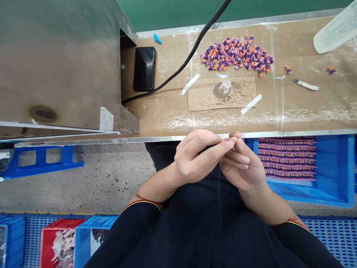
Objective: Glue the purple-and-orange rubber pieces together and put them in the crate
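My left hand (195, 156) and my right hand (247, 165) meet just in front of the bench edge, fingertips pressed together. Both are closed in a pinch, and whatever lies between the fingers is hidden or too small to make out. Beyond them on the bench, a small clear plastic cup (224, 87) sits on a wet-spotted cardboard piece (200, 100). Behind that lies a pile of small purple and orange figure-like pieces (237, 54). Two similar loose pieces, one of them a purple-orange piece (288, 70), lie to the right by a white-handled craft knife (306, 85).
A metal cabinet (64, 67) fills the left, with a black phone (144, 69) beside it. A black cable (192, 52) crosses the bench. A blue bin (334, 167) with rows of purple-orange pieces is below right. A pale bottle-like container (336, 31) is at far right.
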`<action>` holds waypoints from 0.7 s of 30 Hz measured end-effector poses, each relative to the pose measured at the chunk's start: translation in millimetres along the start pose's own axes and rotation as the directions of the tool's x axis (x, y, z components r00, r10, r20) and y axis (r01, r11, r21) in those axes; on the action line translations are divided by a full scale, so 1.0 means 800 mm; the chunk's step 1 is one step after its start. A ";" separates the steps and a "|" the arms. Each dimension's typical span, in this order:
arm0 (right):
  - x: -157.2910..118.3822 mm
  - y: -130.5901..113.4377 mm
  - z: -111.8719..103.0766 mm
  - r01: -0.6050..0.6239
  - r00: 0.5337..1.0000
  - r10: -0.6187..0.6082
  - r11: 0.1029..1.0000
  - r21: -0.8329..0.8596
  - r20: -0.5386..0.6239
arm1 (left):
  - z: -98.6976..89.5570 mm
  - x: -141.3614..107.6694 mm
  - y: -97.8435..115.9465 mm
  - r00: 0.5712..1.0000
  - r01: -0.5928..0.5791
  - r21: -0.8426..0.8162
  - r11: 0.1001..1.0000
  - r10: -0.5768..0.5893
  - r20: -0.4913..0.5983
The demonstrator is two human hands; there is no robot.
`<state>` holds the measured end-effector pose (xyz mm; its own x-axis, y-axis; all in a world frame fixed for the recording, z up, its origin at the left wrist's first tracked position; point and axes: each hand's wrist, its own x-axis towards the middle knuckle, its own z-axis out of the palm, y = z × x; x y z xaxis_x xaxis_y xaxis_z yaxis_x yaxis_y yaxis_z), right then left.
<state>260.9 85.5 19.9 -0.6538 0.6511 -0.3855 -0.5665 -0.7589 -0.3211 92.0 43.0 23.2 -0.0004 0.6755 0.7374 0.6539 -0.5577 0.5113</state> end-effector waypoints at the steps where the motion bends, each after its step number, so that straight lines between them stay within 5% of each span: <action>1: 0.000 0.000 0.000 0.008 1.000 -0.008 1.000 -0.015 -0.009 | 0.001 0.001 -0.001 1.000 -0.018 0.005 1.000 0.018 -0.005; 8: 0.001 -0.001 0.000 0.047 0.996 -0.052 0.996 -0.079 -0.072 | 0.011 0.005 -0.003 0.999 -0.016 -0.001 1.000 0.016 -0.033; 21: 0.001 0.000 -0.005 0.093 0.995 -0.097 0.988 -0.124 -0.022 | 0.018 0.000 -0.003 0.998 -0.016 0.019 1.000 0.017 -0.055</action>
<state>262.0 85.8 16.3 -0.5846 0.7212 -0.3716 -0.5585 -0.6899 -0.4605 101.3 51.1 16.2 -0.0305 0.6384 0.7691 0.6679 -0.5595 0.4909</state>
